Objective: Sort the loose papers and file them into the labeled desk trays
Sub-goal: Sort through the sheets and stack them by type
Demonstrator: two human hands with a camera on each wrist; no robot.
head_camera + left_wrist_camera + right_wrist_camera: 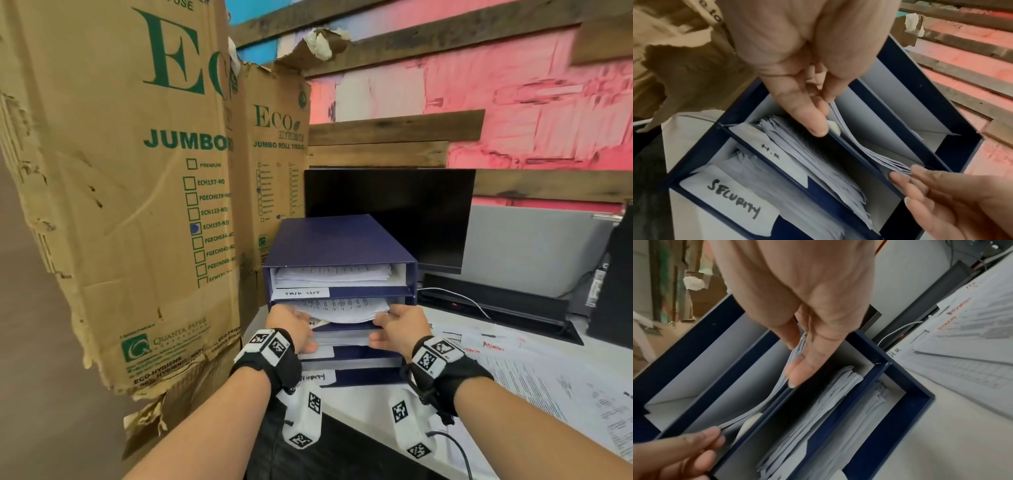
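A dark blue stacked tray unit (339,240) stands on the desk, its slots labelled; "SECURITY" (733,198) and "H.R" (770,151) are readable. A thin sheaf of printed papers (342,308) sags in a bow at the mouth of the second slot from the top. My left hand (291,325) pinches the sheaf's left edge between thumb and fingers (818,128). My right hand (394,325) pinches its right edge (797,363). The sheaf (859,146) spans between both hands, partly inside the slot. The lower slots hold stacks of paper (818,418).
Loose printed papers (531,383) cover the desk to the right. A dark monitor (390,212) stands behind the trays, with a black cable trough (496,308) beside it. Tall worn cardboard boxes (120,171) crowd the left side.
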